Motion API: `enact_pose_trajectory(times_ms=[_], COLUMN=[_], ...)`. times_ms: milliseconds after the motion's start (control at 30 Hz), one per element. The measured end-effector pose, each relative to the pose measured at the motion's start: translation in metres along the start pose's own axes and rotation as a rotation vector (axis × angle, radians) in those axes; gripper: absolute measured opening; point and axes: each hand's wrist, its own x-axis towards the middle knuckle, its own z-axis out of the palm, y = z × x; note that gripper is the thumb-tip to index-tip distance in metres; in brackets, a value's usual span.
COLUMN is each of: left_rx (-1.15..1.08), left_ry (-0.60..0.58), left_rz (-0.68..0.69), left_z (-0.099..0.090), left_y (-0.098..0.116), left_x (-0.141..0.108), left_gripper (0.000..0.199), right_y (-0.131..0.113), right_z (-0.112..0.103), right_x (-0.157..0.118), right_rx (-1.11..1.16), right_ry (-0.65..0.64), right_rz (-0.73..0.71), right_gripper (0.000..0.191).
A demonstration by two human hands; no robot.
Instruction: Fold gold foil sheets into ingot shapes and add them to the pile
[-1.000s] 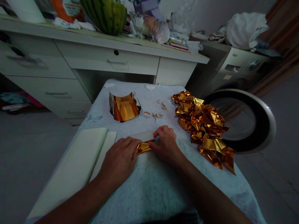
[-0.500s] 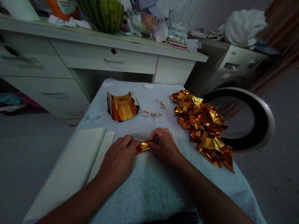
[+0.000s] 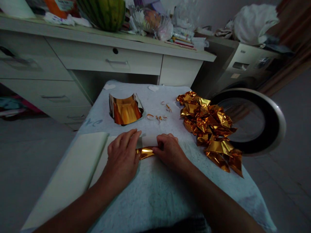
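A narrow folded strip of gold foil paper [image 3: 146, 152] lies on the cloth-covered table between my hands. Behind it shows a pale sheet [image 3: 149, 141], perhaps part of the same paper. My left hand [image 3: 124, 153] rests over the strip's left end, its fingers stretched forward and hiding that end. With thumb and bent fingers, my right hand [image 3: 170, 150] pinches the right end. Further back stands a curved stack of gold foil sheets [image 3: 126, 110]. To the right lies a heap of crumpled, folded gold foil pieces [image 3: 206, 119].
Thin twisted ties [image 3: 157, 117] lie mid-table. A folded pale paper stack [image 3: 70, 171] covers the left side. Beyond are a white drawer desk [image 3: 114, 61] bearing a watermelon [image 3: 103, 14] and bags, and a washing machine whose round door [image 3: 270, 121] hangs open near the table's right edge.
My left hand has straightened its fingers and shifted slightly left. More of the pale sheet shows behind the foil strip. My right hand keeps its pinch.
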Motion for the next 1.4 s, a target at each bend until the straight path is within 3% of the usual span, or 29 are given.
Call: enact_pose_trajectory(times_ms=[100, 333, 533, 1400], left_rx=[-0.013, -0.050, -0.037, -0.068], left_ry=[-0.003, 0.023, -0.022, -0.027], left_rz=[0.043, 0.168, 0.253, 0.170], left_z=[0.0027, 0.0025, 0.0018, 0.0066], left_y=[-0.0012, -0.0011, 0.0006, -0.0022], left_x=[0.0014, -0.0001, -0.0037, -0.0045], left_gripper=[0.056, 0.034, 0.025, 0.041], right_y=[0.0001, 0.0016, 0.0032, 0.0077], right_z=[-0.0004, 0.0021, 0.0017, -0.0058], right_x=[-0.0005, -0.0013, -0.0007, -0.0009], right_rx=[0.018, 0.077, 0.075, 0.124], right_ry=[0.002, 0.031, 0.005, -0.025], right_rz=[-0.019, -0.041, -0.035, -0.040], right_gripper=[0.023, 0.013, 0.011, 0.010])
